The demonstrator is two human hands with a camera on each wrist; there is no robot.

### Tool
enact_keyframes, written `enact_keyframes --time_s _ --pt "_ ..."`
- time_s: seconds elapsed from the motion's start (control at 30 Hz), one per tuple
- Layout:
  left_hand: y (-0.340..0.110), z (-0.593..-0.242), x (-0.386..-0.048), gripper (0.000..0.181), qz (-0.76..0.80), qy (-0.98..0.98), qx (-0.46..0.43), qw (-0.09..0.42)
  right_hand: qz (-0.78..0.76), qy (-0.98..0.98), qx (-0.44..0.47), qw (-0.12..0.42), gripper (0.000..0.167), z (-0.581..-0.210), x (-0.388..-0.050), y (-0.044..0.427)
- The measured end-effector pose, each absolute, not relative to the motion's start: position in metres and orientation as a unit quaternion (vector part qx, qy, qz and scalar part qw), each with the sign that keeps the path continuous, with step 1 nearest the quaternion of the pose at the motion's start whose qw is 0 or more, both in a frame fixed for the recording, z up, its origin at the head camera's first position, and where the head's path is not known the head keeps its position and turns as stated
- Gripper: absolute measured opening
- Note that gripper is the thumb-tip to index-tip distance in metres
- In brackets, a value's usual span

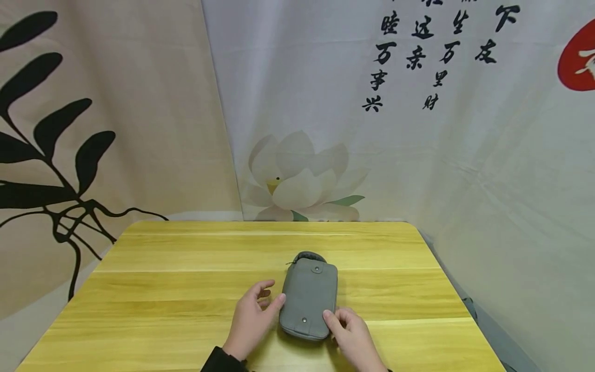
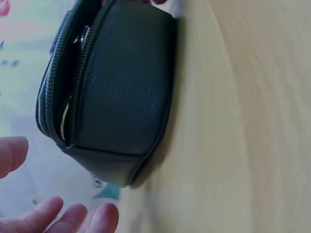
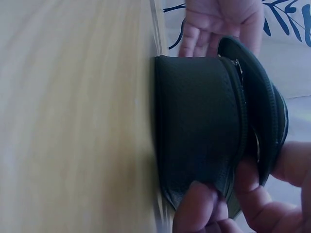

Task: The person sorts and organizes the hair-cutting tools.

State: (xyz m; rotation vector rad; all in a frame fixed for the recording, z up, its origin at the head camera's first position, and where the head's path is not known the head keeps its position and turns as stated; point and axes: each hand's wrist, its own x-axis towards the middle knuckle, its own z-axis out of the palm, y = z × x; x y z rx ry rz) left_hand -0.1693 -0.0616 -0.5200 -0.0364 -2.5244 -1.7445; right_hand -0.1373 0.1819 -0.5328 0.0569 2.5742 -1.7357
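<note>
A grey zip pouch (image 1: 309,297) lies on the table with its studded lid facing up. Its zipper (image 2: 90,60) is undone along the visible sides, leaving a gap beneath the lid. With thumb and index finger, my right hand (image 1: 354,335) pinches the lid's edge at the near right corner; in the right wrist view the index finger is in the gap. Beside the pouch's left edge is my left hand (image 1: 253,318), its fingers loosely bent and spread, gripping nothing. Whether its thumb touches the lid is unclear. The pouch's inside is hidden.
The wooden table (image 1: 186,299) extends around the pouch on all sides. Behind it hangs a pale cloth backdrop (image 1: 325,93) with a printed lotus, dark leaves and black characters.
</note>
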Motion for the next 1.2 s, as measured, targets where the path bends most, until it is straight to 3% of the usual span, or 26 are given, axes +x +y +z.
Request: enact_keyframes --time_s 0.27,0.47,0.6,0.87,1.2 --pt "-0.069 -0.536 -0.181 0.070 -0.712 -0.699 0.035 -0.055 -0.557 0.830 0.012 0.030 0.047 -0.530 -0.137 0.184" --pt "-0.074 -0.541 -0.183 0.079 -0.766 -0.627 0.007 -0.138 -0.557 0.829 -0.003 0.047 0.046 -0.530 -0.138 0.185" --pt "-0.078 -0.540 -0.182 0.087 -0.764 -0.623 -0.012 -0.167 -0.543 0.838 -0.018 0.048 0.044 -0.532 -0.140 0.186" --pt "-0.077 -0.538 -0.184 0.079 -0.744 -0.642 -0.033 -0.182 -0.466 0.883 -0.059 0.006 0.040 -0.530 -0.139 0.184" --pt "-0.069 -0.540 -0.181 0.087 -0.714 -0.687 0.004 -0.132 -0.411 0.905 -0.099 0.052 0.041 -0.520 -0.140 0.185"
